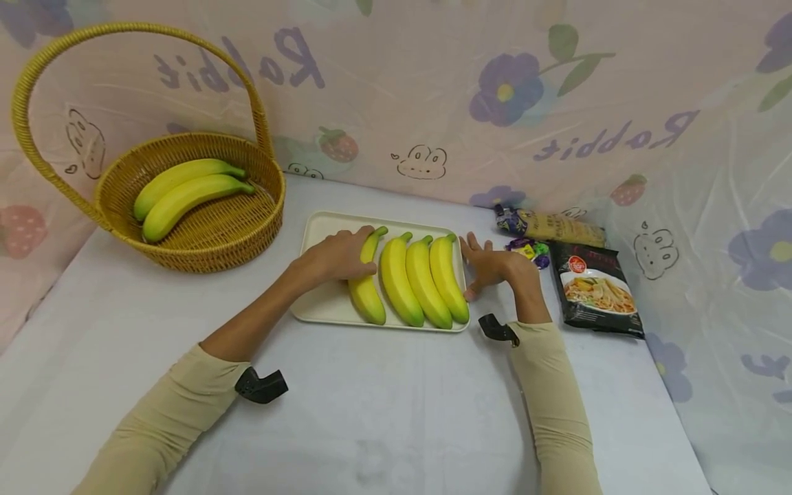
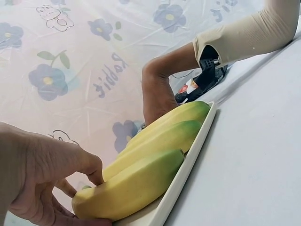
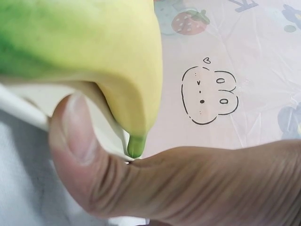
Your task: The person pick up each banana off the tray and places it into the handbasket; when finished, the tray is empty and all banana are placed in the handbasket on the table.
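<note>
My left hand (image 1: pixel 339 257) grips the leftmost yellow banana (image 1: pixel 368 301) near its upper half, thumb and fingers on either side, over a cream rectangular tray (image 1: pixel 318 302). In the left wrist view, the fingers hold one end of this banana (image 2: pixel 136 186). Three more bananas (image 1: pixel 402 283) lie side by side on the tray's right part, green stems toward the back. At the tray's right edge is my right hand (image 1: pixel 485 267), fingers spread. Its thumb (image 3: pixel 77 136) rests against the tray's rim in the right wrist view, just below a banana (image 3: pixel 127 61).
A wicker basket (image 1: pixel 204 258) with a tall handle stands at the back left, holding two bananas (image 1: pixel 192 199). On the right lie a black noodle packet (image 1: pixel 597 292), a tan-and-purple package (image 1: pixel 557 227) and a small purple packet (image 1: pixel 529 252). A patterned curtain (image 1: pixel 383 89) hangs behind.
</note>
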Demonstrator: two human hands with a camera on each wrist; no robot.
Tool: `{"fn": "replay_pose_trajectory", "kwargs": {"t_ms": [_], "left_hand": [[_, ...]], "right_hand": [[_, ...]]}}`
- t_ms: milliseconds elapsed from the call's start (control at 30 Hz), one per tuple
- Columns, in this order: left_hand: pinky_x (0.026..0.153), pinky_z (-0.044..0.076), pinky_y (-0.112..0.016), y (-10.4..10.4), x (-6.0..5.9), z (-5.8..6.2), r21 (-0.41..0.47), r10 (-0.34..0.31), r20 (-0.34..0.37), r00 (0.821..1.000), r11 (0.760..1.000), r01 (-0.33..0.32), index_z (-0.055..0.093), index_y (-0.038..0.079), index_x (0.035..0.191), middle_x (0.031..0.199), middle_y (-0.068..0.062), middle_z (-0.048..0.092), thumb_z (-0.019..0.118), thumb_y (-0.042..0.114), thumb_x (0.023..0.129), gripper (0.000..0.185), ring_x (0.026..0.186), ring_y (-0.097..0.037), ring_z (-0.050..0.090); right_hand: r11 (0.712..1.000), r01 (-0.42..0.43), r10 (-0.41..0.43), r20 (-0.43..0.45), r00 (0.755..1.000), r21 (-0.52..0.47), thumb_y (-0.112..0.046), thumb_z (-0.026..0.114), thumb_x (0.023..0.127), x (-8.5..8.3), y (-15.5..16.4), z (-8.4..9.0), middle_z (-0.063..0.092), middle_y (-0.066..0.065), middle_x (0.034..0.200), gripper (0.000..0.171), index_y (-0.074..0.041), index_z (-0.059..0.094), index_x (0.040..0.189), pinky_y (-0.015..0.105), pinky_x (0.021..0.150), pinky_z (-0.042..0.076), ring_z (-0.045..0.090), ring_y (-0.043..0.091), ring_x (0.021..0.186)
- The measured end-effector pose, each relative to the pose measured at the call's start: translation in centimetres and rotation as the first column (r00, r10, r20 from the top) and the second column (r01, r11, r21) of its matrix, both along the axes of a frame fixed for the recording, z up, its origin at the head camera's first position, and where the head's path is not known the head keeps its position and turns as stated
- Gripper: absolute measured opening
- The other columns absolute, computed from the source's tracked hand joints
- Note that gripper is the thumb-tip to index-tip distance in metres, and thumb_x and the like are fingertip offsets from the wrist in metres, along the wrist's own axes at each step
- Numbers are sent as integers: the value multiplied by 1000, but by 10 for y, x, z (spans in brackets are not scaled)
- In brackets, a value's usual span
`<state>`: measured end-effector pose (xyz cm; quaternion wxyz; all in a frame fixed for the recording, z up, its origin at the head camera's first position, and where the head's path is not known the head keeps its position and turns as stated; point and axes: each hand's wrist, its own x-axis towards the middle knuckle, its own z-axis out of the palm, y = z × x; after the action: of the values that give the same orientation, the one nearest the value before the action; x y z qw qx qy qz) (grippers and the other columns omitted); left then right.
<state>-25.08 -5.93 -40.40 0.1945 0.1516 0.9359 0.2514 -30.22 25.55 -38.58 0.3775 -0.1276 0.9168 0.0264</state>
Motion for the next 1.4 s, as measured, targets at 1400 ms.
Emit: {"fn": "replay_pose_trajectory", "kwargs": {"t_ms": [1400], "left_hand": [[85,50,-44,-29,2,43,38,-196,-179,964,978,206,65,18,133,118,-16,69,58,12,102,32,104,-32,57]], "right_hand": [[1000,-6,6,9,1000,-7,-48,84,80,-1,2,-1,-25,21,171,137,-7,-14,166,74,125,11,-8,52,159]]}}
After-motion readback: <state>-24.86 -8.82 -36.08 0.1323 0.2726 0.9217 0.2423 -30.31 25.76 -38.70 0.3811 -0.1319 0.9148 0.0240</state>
